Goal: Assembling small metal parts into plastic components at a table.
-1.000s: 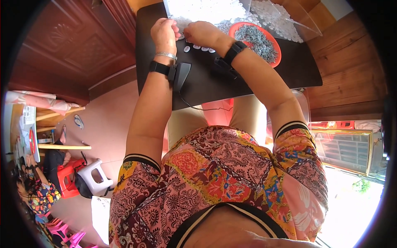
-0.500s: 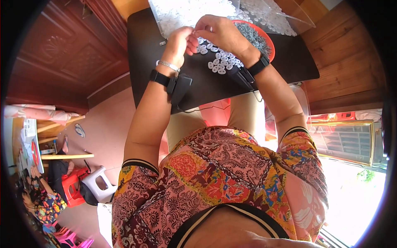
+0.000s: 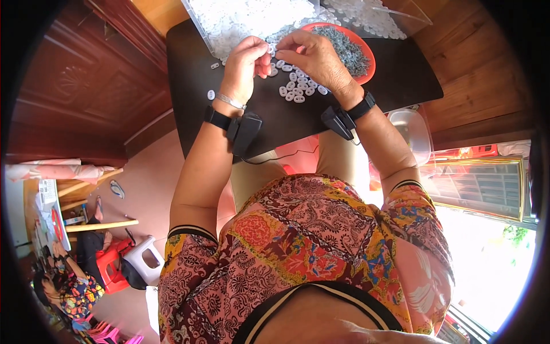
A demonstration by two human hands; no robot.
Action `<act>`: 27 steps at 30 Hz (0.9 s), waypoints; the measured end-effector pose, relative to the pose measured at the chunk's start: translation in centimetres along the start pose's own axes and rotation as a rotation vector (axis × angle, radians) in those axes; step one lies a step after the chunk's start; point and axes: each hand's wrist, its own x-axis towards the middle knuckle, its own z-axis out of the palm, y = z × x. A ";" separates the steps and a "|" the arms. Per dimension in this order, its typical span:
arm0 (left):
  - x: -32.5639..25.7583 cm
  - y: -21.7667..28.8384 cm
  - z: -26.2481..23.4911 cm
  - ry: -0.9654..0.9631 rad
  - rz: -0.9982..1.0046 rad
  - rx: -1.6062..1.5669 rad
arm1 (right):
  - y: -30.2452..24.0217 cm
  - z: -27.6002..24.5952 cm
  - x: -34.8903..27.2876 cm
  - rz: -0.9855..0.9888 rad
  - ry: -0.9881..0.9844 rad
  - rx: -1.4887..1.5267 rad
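Observation:
Over the far part of the dark table [image 3: 200,103], my left hand [image 3: 243,69] pinches a small white oval plastic piece with holes [image 3: 271,50] between thumb and forefinger. Just to its right, my right hand [image 3: 321,60] has thumb and forefinger nearly together, pointing at that piece. Anything between the right fingertips is too small to make out. Below the hands lies a loose group of white two-holed oval pieces [image 3: 299,89]. Beside my right hand stands a red bowl [image 3: 371,66] heaped with small grey parts [image 3: 348,51].
Clear containers of white pieces [image 3: 203,26] stand at the far edge. One oval piece [image 3: 211,94] lies beside my left wrist. Black devices [image 3: 247,131] are strapped to both wrists, with a cable hanging between them. Another person [image 3: 69,286] sits at far left, near stools [image 3: 143,261].
My hands have drawn slightly apart, and the white piece now shows at the left fingertips. A single oval piece now shows on the table beside my left wrist.

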 end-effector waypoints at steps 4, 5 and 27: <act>-0.4 -0.1 0.7 0.104 0.066 0.132 | -0.6 0.5 -0.4 0.136 -0.030 0.207; -0.4 -0.2 0.8 0.106 0.109 0.168 | -1.0 0.6 -0.4 0.184 -0.038 0.232; -0.9 0.2 1.8 -0.088 0.000 0.264 | 1.4 -5.0 -2.7 0.059 -0.204 -0.071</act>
